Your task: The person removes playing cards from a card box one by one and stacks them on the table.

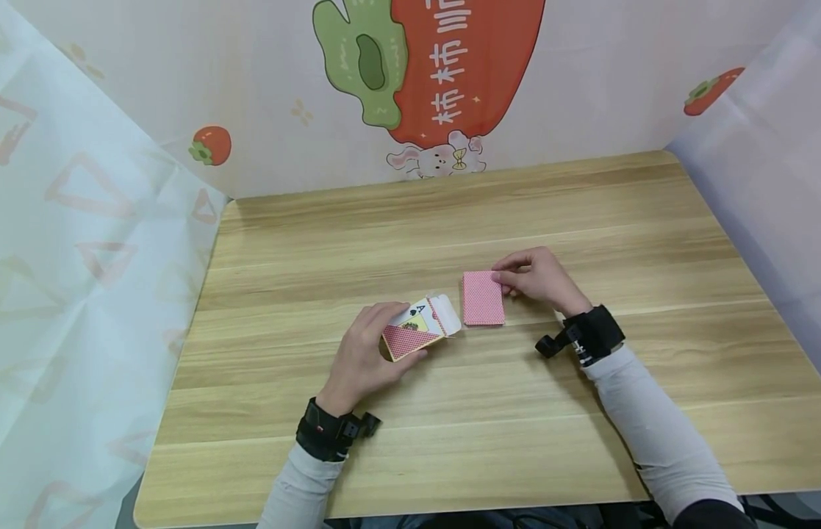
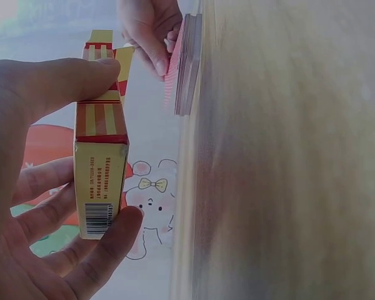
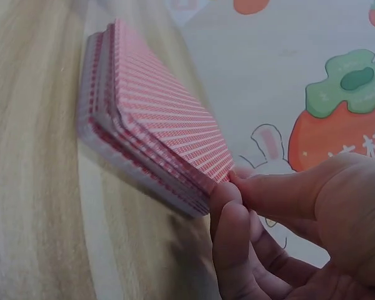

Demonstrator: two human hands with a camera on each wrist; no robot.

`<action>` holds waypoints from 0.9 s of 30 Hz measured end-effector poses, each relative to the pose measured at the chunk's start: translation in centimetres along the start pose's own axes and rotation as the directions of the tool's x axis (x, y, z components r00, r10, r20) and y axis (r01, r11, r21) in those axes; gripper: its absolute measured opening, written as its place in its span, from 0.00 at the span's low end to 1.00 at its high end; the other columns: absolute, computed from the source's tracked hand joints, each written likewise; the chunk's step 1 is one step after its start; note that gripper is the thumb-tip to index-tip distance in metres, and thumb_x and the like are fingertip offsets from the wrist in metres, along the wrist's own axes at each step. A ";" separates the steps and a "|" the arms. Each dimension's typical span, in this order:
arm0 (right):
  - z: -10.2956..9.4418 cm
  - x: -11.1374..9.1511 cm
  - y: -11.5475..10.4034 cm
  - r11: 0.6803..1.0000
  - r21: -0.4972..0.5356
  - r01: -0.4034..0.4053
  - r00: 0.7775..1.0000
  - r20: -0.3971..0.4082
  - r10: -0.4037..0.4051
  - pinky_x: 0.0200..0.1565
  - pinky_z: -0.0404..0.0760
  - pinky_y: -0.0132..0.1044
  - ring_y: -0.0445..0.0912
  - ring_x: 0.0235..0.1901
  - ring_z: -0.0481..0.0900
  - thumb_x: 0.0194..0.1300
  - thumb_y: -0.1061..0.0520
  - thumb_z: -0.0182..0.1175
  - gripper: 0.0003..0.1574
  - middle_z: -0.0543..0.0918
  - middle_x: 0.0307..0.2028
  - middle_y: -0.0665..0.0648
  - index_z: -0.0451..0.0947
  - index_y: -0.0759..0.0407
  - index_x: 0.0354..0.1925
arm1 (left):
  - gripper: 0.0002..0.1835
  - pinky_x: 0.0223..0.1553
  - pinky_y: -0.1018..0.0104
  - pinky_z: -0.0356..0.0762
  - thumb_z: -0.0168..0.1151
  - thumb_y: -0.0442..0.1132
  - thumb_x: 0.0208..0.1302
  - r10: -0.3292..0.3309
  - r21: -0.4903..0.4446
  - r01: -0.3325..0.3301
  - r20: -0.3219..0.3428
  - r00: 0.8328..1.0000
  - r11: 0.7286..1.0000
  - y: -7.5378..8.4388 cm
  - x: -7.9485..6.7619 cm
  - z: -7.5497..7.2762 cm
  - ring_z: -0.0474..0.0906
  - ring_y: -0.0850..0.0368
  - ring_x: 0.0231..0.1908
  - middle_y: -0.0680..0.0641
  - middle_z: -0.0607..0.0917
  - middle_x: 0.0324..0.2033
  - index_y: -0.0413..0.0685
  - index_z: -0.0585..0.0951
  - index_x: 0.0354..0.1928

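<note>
My left hand (image 1: 367, 353) grips a playing-card box (image 1: 417, 327) by its sides, thumb along one edge and fingers along the other. The box has a red patterned face with an ace printed on it, and its white end flap stands open toward the right. A barcode shows on the yellow end of the box (image 2: 101, 187) in the left wrist view. Beside the box, a deck of red-backed playing cards (image 1: 482, 299) lies on the table. My right hand (image 1: 539, 279) pinches the deck's upper right corner between thumb and fingers. The deck's edges look slightly uneven in the right wrist view.
The cards lie on a wood-grain table (image 1: 304, 257). Behind it hangs a white cloth (image 1: 264, 95) printed with a large red fruit and a rabbit. Pale cloths also hang at the left and right sides.
</note>
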State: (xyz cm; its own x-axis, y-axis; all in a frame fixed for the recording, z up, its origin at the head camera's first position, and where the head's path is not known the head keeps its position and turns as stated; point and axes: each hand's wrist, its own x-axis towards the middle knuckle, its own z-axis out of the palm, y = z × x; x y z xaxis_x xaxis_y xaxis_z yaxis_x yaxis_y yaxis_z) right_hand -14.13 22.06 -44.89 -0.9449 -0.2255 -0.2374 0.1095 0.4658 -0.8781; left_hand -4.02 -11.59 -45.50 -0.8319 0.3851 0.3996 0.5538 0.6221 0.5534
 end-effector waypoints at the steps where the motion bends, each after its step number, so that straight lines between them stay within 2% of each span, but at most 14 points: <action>1: 0.1 0.0 0.0 1.000 -0.014 0.005 1.000 -0.006 -0.005 0.32 0.86 0.35 0.48 0.30 0.86 0.67 0.54 0.69 0.17 0.89 0.40 0.64 0.88 0.64 0.49 | 0.41 0.55 0.54 0.80 0.80 0.55 0.49 0.000 0.000 0.000 0.000 1.000 1.000 0.0 0.0 0.0 0.78 0.53 0.57 0.47 0.84 0.58 0.46 0.79 0.64; 6: 0.4 -0.1 0.0 0.992 -0.119 0.032 0.999 -0.023 -0.035 0.32 0.83 0.36 0.49 0.31 0.85 0.67 0.54 0.69 0.16 0.89 0.38 0.62 0.89 0.62 0.48 | 0.41 0.56 0.53 0.80 0.81 0.54 0.48 -0.002 -0.003 0.002 0.006 1.000 1.000 0.0 0.0 -0.1 0.78 0.52 0.57 0.47 0.84 0.58 0.46 0.79 0.64; 8: 0.5 -0.1 0.0 0.983 -0.179 0.049 0.998 -0.039 -0.057 0.35 0.81 0.36 0.49 0.33 0.84 0.67 0.52 0.69 0.16 0.90 0.38 0.60 0.89 0.61 0.48 | 0.41 0.56 0.53 0.80 0.81 0.53 0.48 -0.001 -0.004 0.001 0.007 1.000 1.000 0.0 0.0 -0.1 0.78 0.52 0.57 0.47 0.84 0.58 0.46 0.79 0.64; 11: 0.6 -0.3 -0.4 0.965 -0.236 0.111 0.988 -0.079 -0.133 0.38 0.79 0.37 0.49 0.36 0.82 0.68 0.51 0.68 0.17 0.89 0.40 0.59 0.89 0.60 0.48 | 0.41 0.56 0.53 0.80 0.81 0.54 0.48 -0.001 -0.005 0.001 0.007 1.000 1.000 0.0 0.0 -0.1 0.78 0.52 0.57 0.47 0.84 0.58 0.46 0.79 0.64; 14: 1.2 -1.0 -1.6 0.952 -0.223 0.212 0.965 -0.108 -0.240 0.40 0.81 0.37 0.49 0.37 0.83 0.68 0.53 0.67 0.14 0.89 0.41 0.59 0.89 0.61 0.46 | 0.41 0.56 0.53 0.80 0.81 0.54 0.48 0.004 -0.012 -0.004 0.007 1.000 1.000 0.0 0.0 -0.1 0.78 0.52 0.58 0.47 0.83 0.58 0.47 0.79 0.65; 16: 2.1 -1.7 -2.8 0.939 -0.172 0.298 0.946 -0.081 -0.315 0.40 0.84 0.38 0.49 0.36 0.85 0.67 0.57 0.68 0.10 0.89 0.40 0.59 0.89 0.61 0.43 | 0.41 0.56 0.53 0.80 0.81 0.54 0.48 0.012 -0.017 -0.012 0.007 1.000 1.000 0.1 0.0 -0.1 0.78 0.52 0.58 0.47 0.83 0.58 0.47 0.79 0.65; 18: 3.3 -2.4 -3.8 0.924 -0.112 0.366 0.929 -0.010 -0.369 0.41 0.86 0.37 0.47 0.36 0.86 0.66 0.58 0.69 0.08 0.89 0.39 0.57 0.89 0.61 0.41 | 0.41 0.56 0.53 0.80 0.81 0.54 0.48 0.025 -0.025 -0.025 0.004 1.000 0.999 0.0 0.0 -0.1 0.78 0.52 0.58 0.47 0.83 0.58 0.46 0.79 0.65; 20: 4.7 -3.1 -4.6 0.915 -0.044 0.400 0.915 0.081 -0.396 0.42 0.86 0.36 0.46 0.37 0.86 0.64 0.59 0.70 0.07 0.88 0.38 0.56 0.87 0.61 0.41 | 0.41 0.55 0.53 0.81 0.81 0.53 0.48 0.040 -0.032 -0.040 -0.001 0.999 0.999 0.0 0.1 -0.1 0.78 0.52 0.57 0.47 0.84 0.58 0.46 0.79 0.64; 23: 6.6 -3.8 -5.2 0.921 0.008 0.390 0.908 0.165 -0.385 0.40 0.86 0.35 0.45 0.35 0.85 0.62 0.61 0.71 0.07 0.86 0.36 0.55 0.85 0.61 0.40 | 0.42 0.54 0.53 0.81 0.82 0.53 0.46 0.065 -0.042 -0.066 -0.006 0.998 0.997 0.0 0.1 -0.2 0.79 0.51 0.57 0.46 0.84 0.58 0.46 0.79 0.64; 27: 7.8 -4.2 -5.0 0.938 0.011 0.347 0.923 0.175 -0.343 0.37 0.85 0.35 0.45 0.33 0.82 0.59 0.66 0.70 0.09 0.84 0.34 0.56 0.82 0.62 0.40 | 0.42 0.54 0.54 0.81 0.83 0.52 0.45 0.090 -0.048 -0.089 0.004 0.996 0.995 0.1 0.1 -0.1 0.79 0.52 0.56 0.47 0.84 0.57 0.47 0.79 0.64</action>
State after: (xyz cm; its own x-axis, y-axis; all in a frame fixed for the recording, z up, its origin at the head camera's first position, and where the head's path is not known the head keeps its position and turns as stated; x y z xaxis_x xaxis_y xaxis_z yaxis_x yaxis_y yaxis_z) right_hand -8.26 14.01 -42.77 -0.8555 -0.5177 0.0093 -0.2214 0.3495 -0.9104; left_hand -4.05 -11.59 -45.33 -0.7790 0.4423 0.4444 0.6270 0.5519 0.5498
